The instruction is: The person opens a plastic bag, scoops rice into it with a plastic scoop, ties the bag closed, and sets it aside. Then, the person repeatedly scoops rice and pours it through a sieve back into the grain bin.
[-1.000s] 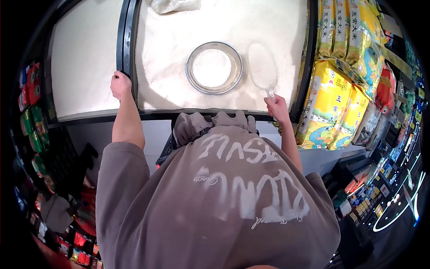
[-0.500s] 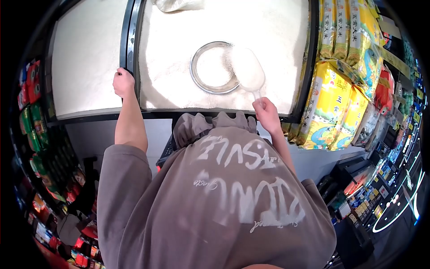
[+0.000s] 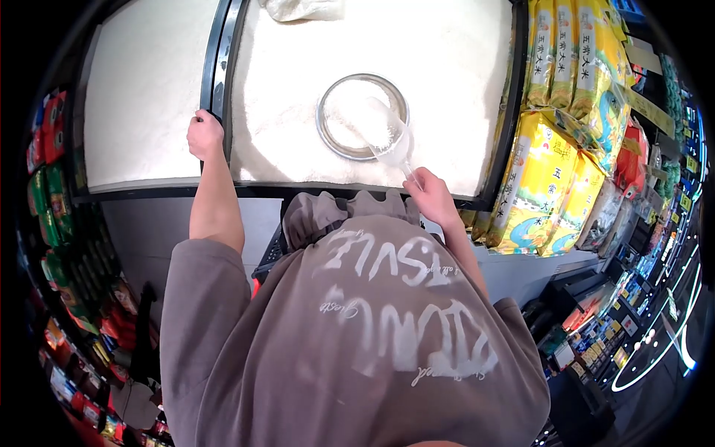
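Observation:
My right hand (image 3: 432,194) is closed around the handle of a clear plastic scoop (image 3: 392,143). The scoop's head tilts over the near right rim of a round metal bowl (image 3: 322,127), with some white grains still in it. White grain that looks like rice (image 3: 351,104) lies inside the bowl. Around the bowl spreads a bed of the same pale grain (image 3: 454,89) in a black-framed bin. My left hand (image 3: 205,135) is curled in a fist on the black divider bar (image 3: 214,74) between two bins; its fingertips are partly hidden.
Left of the divider is a second bin of white grain (image 3: 141,89). A whitish bag or cloth (image 3: 302,7) lies at the far edge. Yellow rice bags (image 3: 532,179) are stacked along the right side. Green packages (image 3: 56,201) fill shelves at far left.
My right hand has moved slightly left and toward me. The scoop has swung from the bowl's right side to over its rim, and more grain shows in the bowl. My left hand stays put.

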Demonstrator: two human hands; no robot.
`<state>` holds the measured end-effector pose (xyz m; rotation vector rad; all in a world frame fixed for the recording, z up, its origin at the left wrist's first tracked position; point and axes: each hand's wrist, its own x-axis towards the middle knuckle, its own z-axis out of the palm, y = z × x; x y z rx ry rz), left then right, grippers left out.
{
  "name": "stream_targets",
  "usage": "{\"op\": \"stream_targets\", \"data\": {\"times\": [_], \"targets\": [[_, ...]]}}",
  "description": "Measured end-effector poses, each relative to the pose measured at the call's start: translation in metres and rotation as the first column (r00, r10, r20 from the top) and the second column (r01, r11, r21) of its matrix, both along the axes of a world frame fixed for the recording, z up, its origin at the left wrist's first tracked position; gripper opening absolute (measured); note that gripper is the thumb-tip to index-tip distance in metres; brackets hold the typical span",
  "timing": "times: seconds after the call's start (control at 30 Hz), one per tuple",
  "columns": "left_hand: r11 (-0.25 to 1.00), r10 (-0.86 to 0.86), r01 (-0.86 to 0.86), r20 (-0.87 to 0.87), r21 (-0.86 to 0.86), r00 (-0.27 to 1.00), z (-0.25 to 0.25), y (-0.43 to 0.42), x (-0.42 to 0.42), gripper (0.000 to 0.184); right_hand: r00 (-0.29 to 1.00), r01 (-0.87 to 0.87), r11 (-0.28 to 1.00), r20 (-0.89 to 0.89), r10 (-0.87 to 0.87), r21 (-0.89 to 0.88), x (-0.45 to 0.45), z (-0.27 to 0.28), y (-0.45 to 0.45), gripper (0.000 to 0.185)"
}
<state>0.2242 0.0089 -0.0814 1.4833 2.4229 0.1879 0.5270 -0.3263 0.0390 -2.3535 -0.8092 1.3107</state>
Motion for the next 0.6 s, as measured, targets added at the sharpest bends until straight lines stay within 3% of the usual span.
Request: {"op": "stream_targets", "data": {"times": [0.07,0.2,0.33,0.53,0.6], "targets": [[1.0,-0.001,0.001,-0.001,0.014,1.0,-0.002,0.0,0.0,0.052,0.997,-0.065,0.99,0.029,0.069,-0.128,0.007,0.015,-0.005,0.031],[1.0,-0.007,0.007,0.015,-0.01,1.0,0.001,-0.001,0.0,0.053,0.978,-0.113,0.976,0.155,0.143,-0.188,0.022,0.034,-0.018,0.034],[1.0,-0.003,0.004,0.016,-0.019,1.0,0.003,0.0,0.001,0.053,0.968,0.002,0.991,0.25,0.031,-0.134,0.027,0.043,-0.025,0.044],[1.0,0.004,-0.004,-0.002,-0.018,1.0,0.006,-0.001,0.004,0.053,0.983,0.141,0.986,0.132,-0.129,-0.085,0.043,0.013,-0.048,0.043],[1.0,0.009,-0.008,0.007,-0.019,1.0,0.009,-0.001,0.007,0.053,0.92,0.35,0.937,-0.183,-0.348,-0.022,0.044,-0.001,-0.057,0.038]]}}
